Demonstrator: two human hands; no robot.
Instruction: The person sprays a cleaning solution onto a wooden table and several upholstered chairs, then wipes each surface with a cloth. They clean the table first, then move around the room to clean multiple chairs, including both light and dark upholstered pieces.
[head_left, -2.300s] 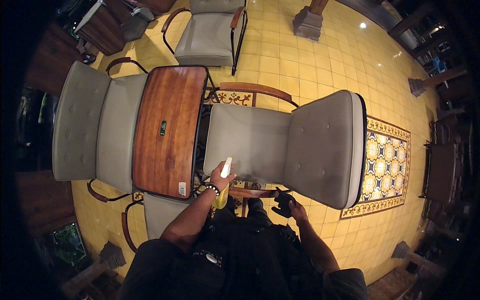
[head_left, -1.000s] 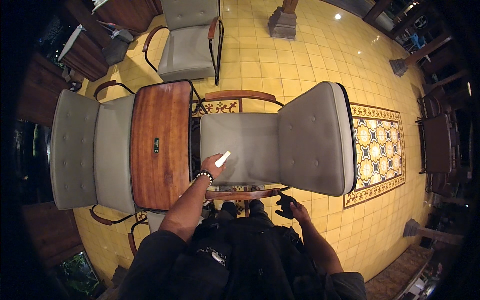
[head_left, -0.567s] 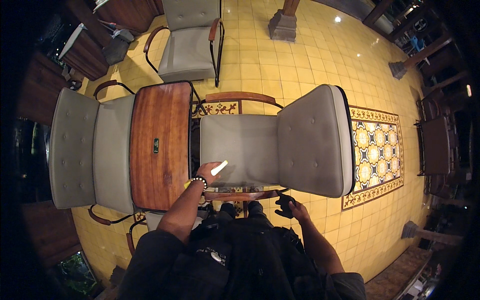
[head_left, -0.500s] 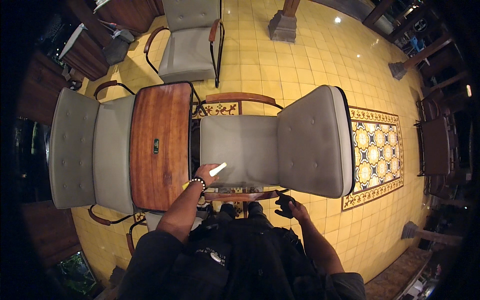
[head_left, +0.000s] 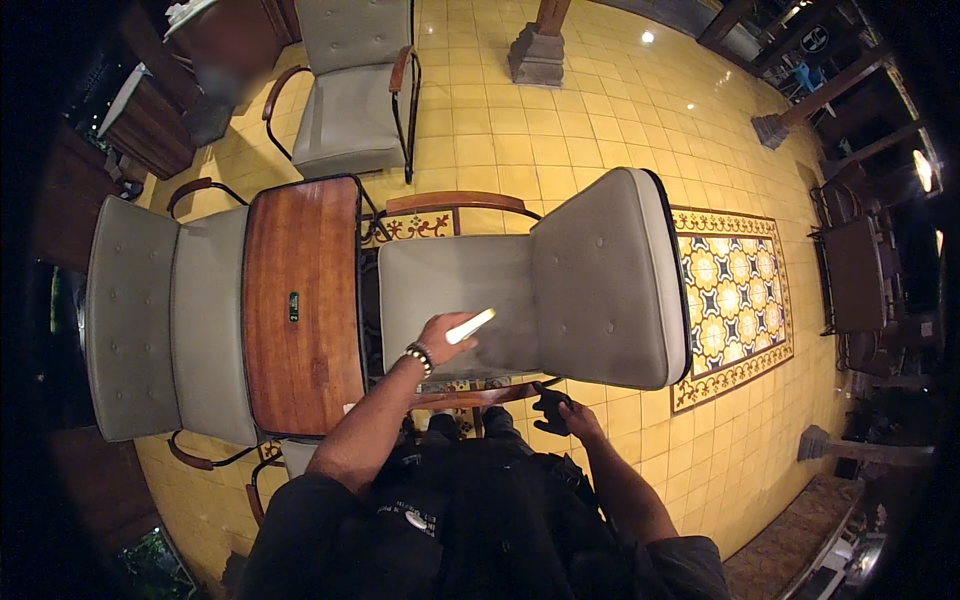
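In the head view, a narrow pale object (head_left: 472, 326) with a yellowish end is grasped in the left hand (head_left: 440, 338). It is held over the seat of a grey cushioned chair (head_left: 450, 275); whether the seat is touched cannot be told. A beaded bracelet (head_left: 420, 357) is worn on the left wrist. A black object (head_left: 551, 410), its kind unclear, is gripped by the right hand (head_left: 580, 421), just beside the wooden armrest (head_left: 475, 398) nearest the person. Left of the chair, a small dark tag (head_left: 293, 307) is borne by a wooden bench (head_left: 305, 240), which is flanked on its far left by a second grey chair (head_left: 137, 310).
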